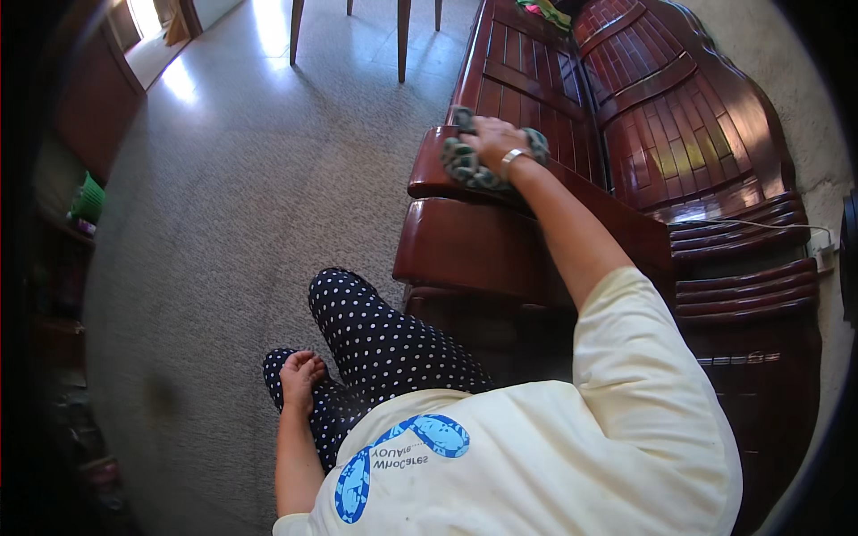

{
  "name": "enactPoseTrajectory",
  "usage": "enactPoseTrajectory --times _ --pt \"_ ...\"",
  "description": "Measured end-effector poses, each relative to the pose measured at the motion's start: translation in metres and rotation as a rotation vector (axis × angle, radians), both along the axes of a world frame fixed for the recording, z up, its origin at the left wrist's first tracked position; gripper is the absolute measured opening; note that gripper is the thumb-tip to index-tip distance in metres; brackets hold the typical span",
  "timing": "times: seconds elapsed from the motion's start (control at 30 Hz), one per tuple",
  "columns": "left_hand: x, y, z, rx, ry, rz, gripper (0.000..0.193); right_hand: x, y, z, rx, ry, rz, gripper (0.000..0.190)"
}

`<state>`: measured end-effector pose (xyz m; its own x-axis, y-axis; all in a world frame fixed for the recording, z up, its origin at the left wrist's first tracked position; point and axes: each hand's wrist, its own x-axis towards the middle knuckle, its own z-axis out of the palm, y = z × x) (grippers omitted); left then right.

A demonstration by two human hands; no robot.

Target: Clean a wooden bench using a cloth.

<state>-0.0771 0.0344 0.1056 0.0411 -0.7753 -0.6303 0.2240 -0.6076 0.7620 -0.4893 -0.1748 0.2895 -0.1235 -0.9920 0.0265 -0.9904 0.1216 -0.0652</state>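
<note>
My right hand (497, 139), with a silver-coloured bracelet at the wrist, presses a bunched green-and-grey patterned cloth (462, 161) onto the armrest (432, 161) of a glossy red-brown wooden bench (529, 87). Part of the cloth pokes out on both sides of the hand. Down by my knees, my left hand (300, 378) rests against the polka-dot trousers (395, 342), its fingers loosely curled with nothing visible in them.
A second wooden armrest (462, 248) stands just nearer to me, beside slatted wooden seating (744, 295). A white cable (757, 224) runs to a wall socket (821, 244). Thin furniture legs (402, 40) stand ahead on the grey floor (221, 221). At left is a green basket (88, 197).
</note>
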Motion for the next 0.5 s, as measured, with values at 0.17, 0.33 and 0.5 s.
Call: enactPoseTrajectory --times 0.17,0.33,0.5 --pt "0.0 0.008 0.003 -0.024 -0.062 -0.024 0.014 0.051 -0.022 0.014 0.168 0.044 0.113 0.036" --pt "-0.004 0.009 0.007 -0.01 -0.105 -0.023 0.014 0.062 0.012 0.011 0.134 0.104 0.461 0.036" --pt "-0.005 0.009 0.003 -0.013 -0.107 -0.036 0.014 0.01 0.08 0.002 -0.259 -0.084 0.436 0.041"
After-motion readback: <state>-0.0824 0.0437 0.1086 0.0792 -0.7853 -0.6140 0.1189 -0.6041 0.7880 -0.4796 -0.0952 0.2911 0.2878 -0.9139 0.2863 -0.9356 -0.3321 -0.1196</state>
